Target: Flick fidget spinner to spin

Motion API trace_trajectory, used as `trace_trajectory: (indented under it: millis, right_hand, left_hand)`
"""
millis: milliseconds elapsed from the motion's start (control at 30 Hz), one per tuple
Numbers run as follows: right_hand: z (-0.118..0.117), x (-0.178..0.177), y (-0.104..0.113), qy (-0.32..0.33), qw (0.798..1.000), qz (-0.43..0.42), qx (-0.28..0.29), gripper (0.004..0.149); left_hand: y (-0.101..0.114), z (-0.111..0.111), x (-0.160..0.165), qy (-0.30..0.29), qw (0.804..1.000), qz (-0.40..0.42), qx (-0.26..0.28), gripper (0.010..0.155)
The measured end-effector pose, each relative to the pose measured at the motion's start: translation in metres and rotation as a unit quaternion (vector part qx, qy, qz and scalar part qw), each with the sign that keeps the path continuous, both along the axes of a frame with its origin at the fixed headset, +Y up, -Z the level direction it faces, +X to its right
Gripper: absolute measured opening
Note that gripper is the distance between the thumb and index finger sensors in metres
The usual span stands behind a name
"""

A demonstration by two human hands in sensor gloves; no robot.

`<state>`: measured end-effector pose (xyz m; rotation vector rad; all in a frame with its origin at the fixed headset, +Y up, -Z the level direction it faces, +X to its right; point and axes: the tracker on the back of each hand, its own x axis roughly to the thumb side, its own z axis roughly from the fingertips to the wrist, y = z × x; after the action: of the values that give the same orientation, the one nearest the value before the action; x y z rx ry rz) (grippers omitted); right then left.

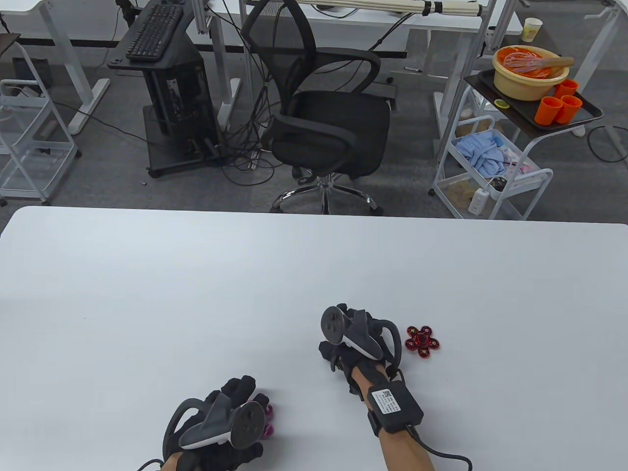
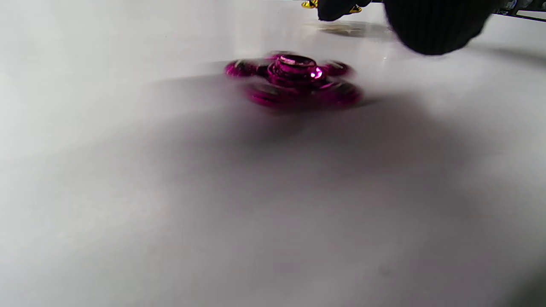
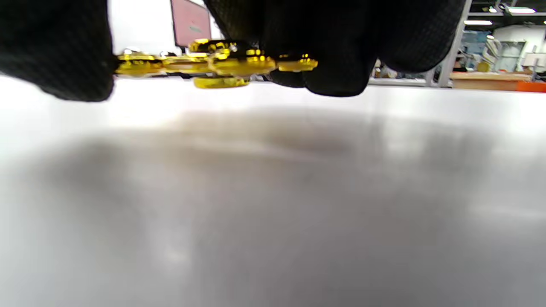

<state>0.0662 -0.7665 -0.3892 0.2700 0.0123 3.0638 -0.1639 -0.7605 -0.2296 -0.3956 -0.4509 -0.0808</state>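
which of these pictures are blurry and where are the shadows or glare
Table view: sharp and evenly lit, straight edges bowed by the wide lens. Left wrist view: the magenta spinner has smeared arms, motion blur; a broad soft shadow lies on the table in front of it. Right wrist view: the yellow spinner glints brightly, the near tabletop is soft and shadowed, and the gloved fingers are dark and featureless.

Left hand [image 1: 223,417]: low on desk [image 1: 196,294], magenta spinner [image 1: 267,417] peeking beside it
Right hand [image 1: 351,343]: mid-desk
Red spinner [image 1: 422,342]: flat, just right of right hand
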Motion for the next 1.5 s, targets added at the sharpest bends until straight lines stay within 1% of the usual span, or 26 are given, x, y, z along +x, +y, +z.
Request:
trace_trajectory:
  millis: [67,133,200,267,467,667,800,967,1300,1500]
  right_hand:
    - [0.012,0.004,0.011,0.018,0.999,-0.025,0.016,0.087]
    - [0.029,0.007,0.021,0.046,0.997,-0.052,0.022,0.087]
    - [0.046,0.009,0.026,0.07,0.995,-0.071,0.017,0.087]
    - [0.068,0.009,0.029,0.103,0.991,-0.084,0.017,0.087]
    - [0.12,0.001,0.02,0.173,0.981,-0.086,0.002,0.088]
    - [0.151,-0.016,0.009,0.24,0.97,-0.031,-0.009,0.088]
    - [0.158,-0.026,0.0,0.268,0.963,-0.014,-0.028,0.088]
    - [0.164,-0.033,-0.009,0.286,0.957,0.02,-0.028,0.088]
    - [0.168,-0.035,-0.013,0.294,0.955,0.033,-0.032,0.088]
    - [0.169,-0.034,-0.013,0.29,0.955,0.037,-0.053,0.087]
  left_hand:
    - [0.0,0.0,0.0,0.001,1.0,0.001,0.0,0.081]
    - [0.0,0.0,0.0,0.003,1.0,0.001,-0.001,0.081]
    - [0.0,0.0,0.001,0.002,1.0,0.002,0.0,0.081]
    - [-0.001,0.0,0.002,0.0,1.0,0.002,0.001,0.081]
    - [-0.002,0.001,0.004,-0.001,1.0,0.003,0.005,0.081]
    - [-0.003,0.005,0.005,-0.006,1.0,-0.002,0.015,0.081]
    - [-0.002,0.004,0.005,0.0,1.0,0.001,0.02,0.081]
    - [-0.003,0.006,0.007,-0.004,1.0,-0.001,0.022,0.081]
    - [-0.003,0.011,0.017,-0.025,0.999,0.004,0.029,0.08]
    - [-0.005,0.015,0.026,-0.04,0.999,-0.003,0.029,0.08]
